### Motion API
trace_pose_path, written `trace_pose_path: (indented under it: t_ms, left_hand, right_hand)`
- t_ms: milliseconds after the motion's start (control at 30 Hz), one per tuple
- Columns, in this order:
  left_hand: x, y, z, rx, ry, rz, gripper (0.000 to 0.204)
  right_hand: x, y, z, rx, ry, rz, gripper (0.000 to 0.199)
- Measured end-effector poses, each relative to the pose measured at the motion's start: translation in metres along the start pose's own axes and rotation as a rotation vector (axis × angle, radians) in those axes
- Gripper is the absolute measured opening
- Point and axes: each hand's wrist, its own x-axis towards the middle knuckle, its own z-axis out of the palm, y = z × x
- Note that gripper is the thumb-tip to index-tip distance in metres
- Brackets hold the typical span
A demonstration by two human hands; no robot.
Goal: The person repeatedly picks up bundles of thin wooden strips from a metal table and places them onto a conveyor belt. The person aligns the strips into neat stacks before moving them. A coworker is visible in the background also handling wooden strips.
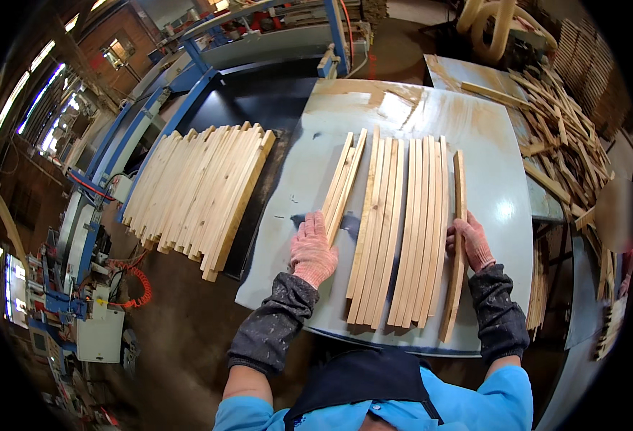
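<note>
My left hand (313,248), in a pinkish work glove, lies with stretched fingers against the left side of a small group of wooden strips (347,179). My right hand (472,242), gloved alike, has its fingers closed round the middle of a single wooden strip (455,269). That strip stands apart from the others at the right. Between my hands two groups of pale strips lie side by side, a left group (379,230) and a right group (422,233), with a narrow gap between them. All rest on a grey sheet-topped table (500,208).
Left of the table, a wide row of strips (201,190) lies on a dark machine bed (248,100) with a blue frame (194,54). A heap of scrap wood (564,136) covers the far right. A red coiled hose (140,284) hangs at the left.
</note>
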Motion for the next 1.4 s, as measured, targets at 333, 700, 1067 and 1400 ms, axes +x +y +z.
trace_pose_path:
  t_ms: [333,700,1067,1400]
  left_hand:
    - [0.078,-0.180,-0.030,0.243,0.012,-0.388,0.097]
    - [0.082,-0.280,-0.059,-0.186,0.073,-0.200,0.100]
    - [0.069,-0.521,-0.092,-0.455,0.288,0.084,0.074]
    - [0.070,-0.850,-0.145,0.125,0.392,-0.433,0.096]
  right_hand:
    - [0.004,0.003,-0.001,0.075,0.008,0.000,0.053]
    - [-0.062,-0.060,0.061,-0.177,0.191,-0.291,0.061]
    - [-0.067,0.026,0.355,-0.234,0.104,0.032,0.038]
    - [0.009,0.108,0.411,-1.505,0.613,-0.234,0.026]
